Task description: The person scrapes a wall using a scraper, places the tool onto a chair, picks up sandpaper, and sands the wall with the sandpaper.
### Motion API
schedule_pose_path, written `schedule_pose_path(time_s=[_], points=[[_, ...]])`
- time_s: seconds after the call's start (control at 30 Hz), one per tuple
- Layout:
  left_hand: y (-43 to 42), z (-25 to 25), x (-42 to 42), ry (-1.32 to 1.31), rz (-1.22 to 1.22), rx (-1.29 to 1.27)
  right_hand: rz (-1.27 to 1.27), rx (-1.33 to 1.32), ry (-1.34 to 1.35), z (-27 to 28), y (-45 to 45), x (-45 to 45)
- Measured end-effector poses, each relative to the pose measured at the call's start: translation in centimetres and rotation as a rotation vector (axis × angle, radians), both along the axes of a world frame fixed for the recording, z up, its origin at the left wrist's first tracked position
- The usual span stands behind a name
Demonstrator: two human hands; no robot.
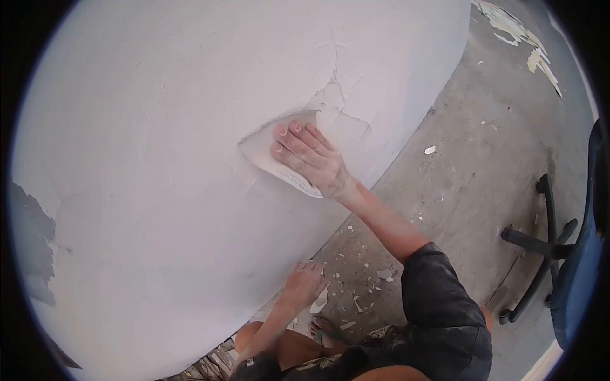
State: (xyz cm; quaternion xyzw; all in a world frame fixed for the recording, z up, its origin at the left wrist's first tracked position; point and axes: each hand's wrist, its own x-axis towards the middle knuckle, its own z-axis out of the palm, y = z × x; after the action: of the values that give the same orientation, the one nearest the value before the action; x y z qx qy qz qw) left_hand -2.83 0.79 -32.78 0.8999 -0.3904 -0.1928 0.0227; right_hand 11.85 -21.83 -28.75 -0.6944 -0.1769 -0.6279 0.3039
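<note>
Pale wall (159, 209) is seen across the left and middle of the frame, and grey floor (476, 140) is seen on the right, dotted with white bits (385, 274). Near the top middle, thin cracks (337, 82) are seen in the wall. Just below them, a pale sheet (259, 151) is pressed flat on the wall by the right hand (310, 155). That grip is spread flat, with the fingers stretched out and close to each other. Small printed marks can be seen near the sheet's lower edge. The left hand (304, 282) is held low in the middle, near the wall's bottom edge; whether anything is pinched in its grip cannot be told. A sandalled foot (324, 331) is seen below it. At the right edge, a blue chair (575, 286) with black legs is seen.
</note>
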Motion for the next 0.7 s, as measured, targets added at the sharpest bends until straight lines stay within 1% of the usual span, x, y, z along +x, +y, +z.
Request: schedule_pose_path(time_s=[0.07,0.1,0.13,0.17,0.23,0.27,0.33,0.37,0.4,0.47,0.57,0.67,0.7], points=[[-0.3,2.7,-1.7,0.063,-0.016,0.016,-0.054,0.208,-0.081,3.7,-9.7,2.4],[-0.7,2.9,-2.6,0.135,-0.032,-0.054,-0.029,0.344,-0.029,4.4,-12.1,2.7],[-1.1,3.4,-3.4,0.205,-0.052,-0.116,0.034,0.407,0.04,3.8,-11.0,2.1],[-1.1,3.9,-3.6,0.263,-0.073,-0.174,0.074,0.374,0.061,2.8,-8.2,1.1],[-0.2,2.8,-4.2,0.324,0.002,-0.112,0.132,0.179,0.058,0.3,-1.7,-0.9],[-0.1,2.2,-3.6,0.333,0.031,-0.091,0.143,0.019,0.038,-0.5,0.3,-1.3],[1.0,3.5,-4.1,0.1,0.05,0.041,0.186,-0.323,-0.002,-1.1,-1.9,-1.1],[1.4,4.1,-4.1,-0.014,0.057,0.106,0.177,-0.39,-0.016,-0.8,-4.0,-0.8],[1.3,4.7,-3.8,-0.001,0.069,0.089,0.138,-0.358,-0.016,-0.2,-5.7,-0.5],[0.6,5.7,-5.2,0.061,0.112,0.056,0.109,-0.169,0.019,0.8,-5.1,-1.1],[0.7,3.6,-5.2,0.218,0.064,-0.042,0.083,0.127,0.023,2.6,-4.0,-0.7],[0.8,3.5,-5.0,0.124,0.036,-0.038,0.223,-0.492,-0.038,1.5,-8.6,1.0],[0.3,4.2,-4.8,0.097,0.063,0.016,0.193,-0.457,-0.043,2.0,-10.0,1.3]])
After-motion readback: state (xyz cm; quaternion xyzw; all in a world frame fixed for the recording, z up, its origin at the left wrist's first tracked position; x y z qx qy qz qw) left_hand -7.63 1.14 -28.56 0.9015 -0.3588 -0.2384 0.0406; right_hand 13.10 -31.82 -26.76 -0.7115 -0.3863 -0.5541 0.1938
